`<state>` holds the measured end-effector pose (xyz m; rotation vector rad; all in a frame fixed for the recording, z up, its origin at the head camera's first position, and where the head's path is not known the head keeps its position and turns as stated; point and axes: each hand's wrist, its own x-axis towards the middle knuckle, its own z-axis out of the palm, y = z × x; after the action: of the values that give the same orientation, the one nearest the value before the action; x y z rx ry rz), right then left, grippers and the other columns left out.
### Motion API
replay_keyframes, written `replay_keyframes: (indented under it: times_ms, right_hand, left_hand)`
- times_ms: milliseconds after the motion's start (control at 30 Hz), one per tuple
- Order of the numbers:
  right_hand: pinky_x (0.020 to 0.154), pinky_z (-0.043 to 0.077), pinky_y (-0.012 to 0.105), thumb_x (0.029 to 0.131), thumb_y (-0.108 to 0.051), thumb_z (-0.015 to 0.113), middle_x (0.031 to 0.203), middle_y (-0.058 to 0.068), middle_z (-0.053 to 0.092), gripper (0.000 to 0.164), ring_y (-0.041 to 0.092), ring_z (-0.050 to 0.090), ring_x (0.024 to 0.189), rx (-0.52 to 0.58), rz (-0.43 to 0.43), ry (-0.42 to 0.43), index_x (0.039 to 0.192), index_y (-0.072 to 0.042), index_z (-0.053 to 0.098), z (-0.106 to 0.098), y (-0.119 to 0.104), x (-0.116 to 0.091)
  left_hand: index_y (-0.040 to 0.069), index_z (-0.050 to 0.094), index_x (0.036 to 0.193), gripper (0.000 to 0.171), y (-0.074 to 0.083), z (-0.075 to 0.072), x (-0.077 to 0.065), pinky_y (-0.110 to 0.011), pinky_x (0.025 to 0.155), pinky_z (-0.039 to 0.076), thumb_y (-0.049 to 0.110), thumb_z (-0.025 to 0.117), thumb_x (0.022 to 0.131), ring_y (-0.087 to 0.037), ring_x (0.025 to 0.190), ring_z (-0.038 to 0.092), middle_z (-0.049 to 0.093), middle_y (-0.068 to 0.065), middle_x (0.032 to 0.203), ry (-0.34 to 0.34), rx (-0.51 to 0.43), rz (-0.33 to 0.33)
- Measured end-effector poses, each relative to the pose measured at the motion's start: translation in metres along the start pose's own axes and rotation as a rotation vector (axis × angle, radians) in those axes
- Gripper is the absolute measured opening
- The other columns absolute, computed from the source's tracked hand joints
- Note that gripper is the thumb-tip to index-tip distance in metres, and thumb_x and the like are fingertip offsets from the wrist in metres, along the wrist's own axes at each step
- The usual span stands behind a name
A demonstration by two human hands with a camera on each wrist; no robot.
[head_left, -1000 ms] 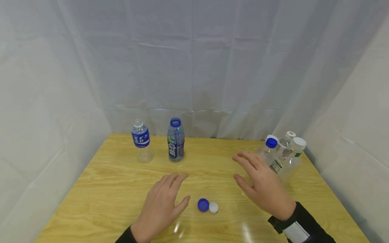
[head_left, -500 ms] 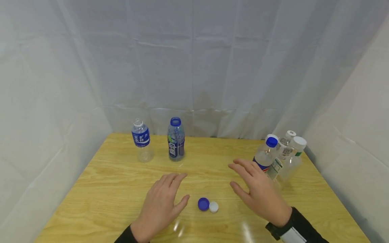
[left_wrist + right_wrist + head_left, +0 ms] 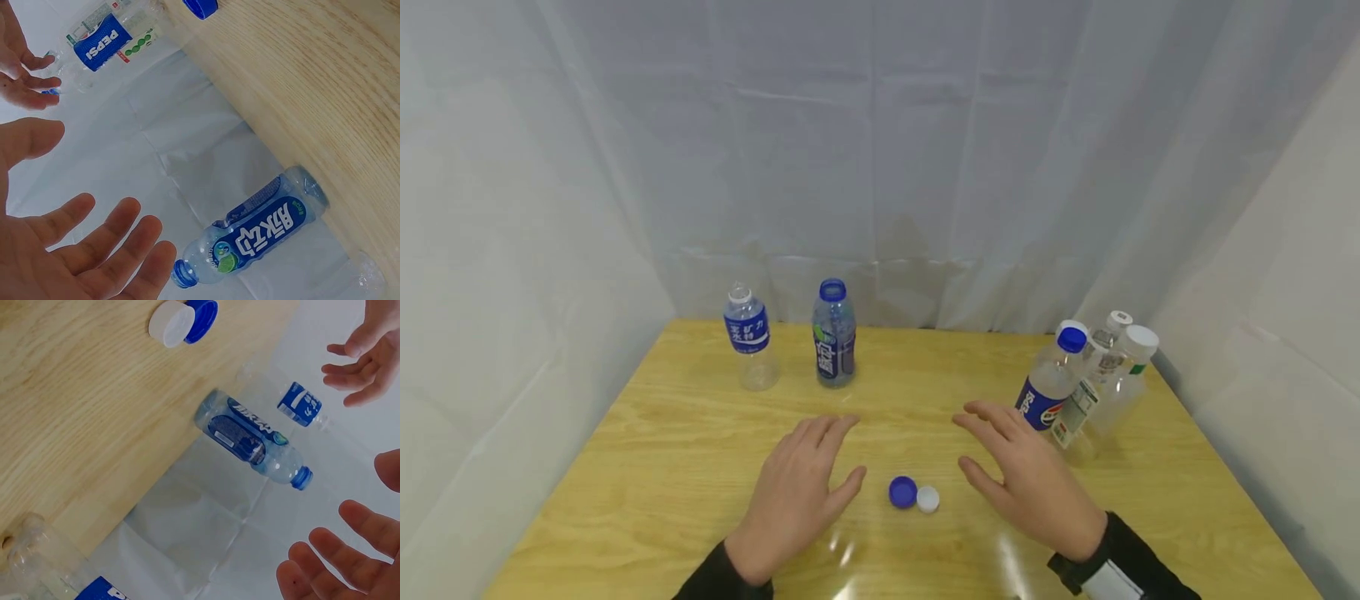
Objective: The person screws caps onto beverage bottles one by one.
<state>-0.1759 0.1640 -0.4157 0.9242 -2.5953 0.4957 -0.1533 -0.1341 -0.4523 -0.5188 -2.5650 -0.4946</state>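
Observation:
My left hand (image 3: 797, 492) hovers over the table's left middle, fingers spread and holding nothing. Opposite it, my right hand (image 3: 1030, 479) is held likewise, with its fingers apart and nothing in them. Between the two lie a blue cap (image 3: 902, 492) and a smaller white cap (image 3: 928, 499), side by side. Nearest the right hand stands a capped Pepsi bottle (image 3: 1051, 379), its lower part hidden behind that hand. Farther back are an uncapped blue-tinted bottle (image 3: 834, 333) and an uncapped clear bottle (image 3: 747, 327) with a blue label, both upright.
Several clear bottles with white caps (image 3: 1141, 343) crowd behind the Pepsi bottle at the right. A pale wooden table (image 3: 647, 433) carries everything. White sheeting (image 3: 880, 150) hangs at the back and along both sides.
My right hand has drawn back toward the middle, away from the bottles at the right, uncovering the Pepsi label. The left hand has stayed nearly in place. The head view has tilted slightly.

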Motion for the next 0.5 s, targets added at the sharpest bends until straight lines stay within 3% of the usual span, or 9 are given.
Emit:
replay_keyframes:
  times_ms: [500]
  right_hand:
    - [0.092,0.057,0.039,0.091,-0.030,0.074,0.138,0.001,0.059,0.047,0.017,0.057,0.124,0.004,0.033,-0.055,0.136,-0.021,0.061,0.015,-0.002,-0.007]
  left_hand:
    - [0.013,0.062,0.133,0.058,-0.006,0.003,0.006,-0.041,0.090,0.057,0.034,0.081,0.083,-0.022,0.109,0.064,0.068,-0.006,0.121,-0.005,-0.021,-0.038]
